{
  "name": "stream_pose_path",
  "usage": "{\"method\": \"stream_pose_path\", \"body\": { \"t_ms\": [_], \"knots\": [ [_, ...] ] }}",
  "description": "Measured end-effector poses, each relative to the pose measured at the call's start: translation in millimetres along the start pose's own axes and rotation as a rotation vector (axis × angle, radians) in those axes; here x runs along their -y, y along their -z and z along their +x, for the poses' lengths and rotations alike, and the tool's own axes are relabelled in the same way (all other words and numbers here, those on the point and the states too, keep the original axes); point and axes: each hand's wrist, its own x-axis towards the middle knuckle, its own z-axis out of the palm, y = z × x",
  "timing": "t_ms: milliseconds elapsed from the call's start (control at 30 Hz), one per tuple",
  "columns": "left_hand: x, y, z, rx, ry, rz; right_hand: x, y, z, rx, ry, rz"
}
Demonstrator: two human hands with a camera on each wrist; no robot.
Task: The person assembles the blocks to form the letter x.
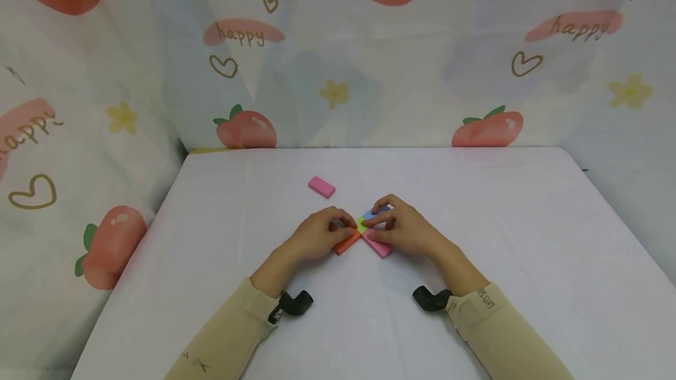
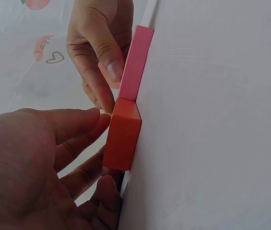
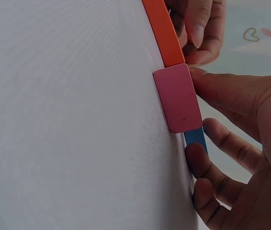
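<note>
Several flat coloured blocks meet corner to corner on the white table. My left hand [image 1: 322, 231] has its thumb on the orange block [image 1: 347, 243], fingers curled around its far side. My right hand [image 1: 406, 227] holds the pink block [image 1: 381, 247] under its thumb, its other fingers bent over the blue block [image 1: 369, 214]. A green block [image 1: 361, 221] shows between the two hands, partly covered by fingertips. In the left wrist view, the ends of the orange block [image 2: 122, 139] and pink block [image 2: 136, 62] touch. The right wrist view shows a sliver of the blue block [image 3: 195, 137] behind the pink.
A loose pink block [image 1: 321, 187] lies farther back on the white tabletop [image 1: 475, 192], left of the group. Printed fabric [image 1: 401, 75] hangs behind the table and along its left side. Black wrist mounts [image 1: 297, 303] stick out from both sleeves.
</note>
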Motion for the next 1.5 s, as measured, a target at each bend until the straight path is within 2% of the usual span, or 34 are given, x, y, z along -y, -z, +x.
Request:
{"method": "stream_pose_path", "body": {
  "t_ms": [200,567,1000,1200,1367,1500],
  "knots": [
    [-2.0,1.6,-1.3,0.007,0.031,-0.057,0.0,-0.1,-0.4,-0.004,0.005,-0.011],
    [-5.4,8.3,-2.1,-0.008,0.088,-0.057,-0.9,-0.6,1.3,-0.003,0.000,-0.018],
    [-9.2,19.1,-2.6,-0.086,0.109,-0.113,1.3,-1.0,-1.9,0.000,-0.029,-0.016],
    [-7.3,26.0,3.9,-0.144,0.126,-0.090,-0.8,-1.5,-2.5,0.001,-0.018,-0.009],
    [-2.2,33.1,11.0,-0.205,0.109,-0.093,-0.4,-2.6,-3.2,0.002,-0.028,0.006],
    [-2.2,39.2,14.9,-0.225,0.122,-0.082,2.1,-1.8,-5.1,-0.003,-0.041,0.020]
  ]
}}
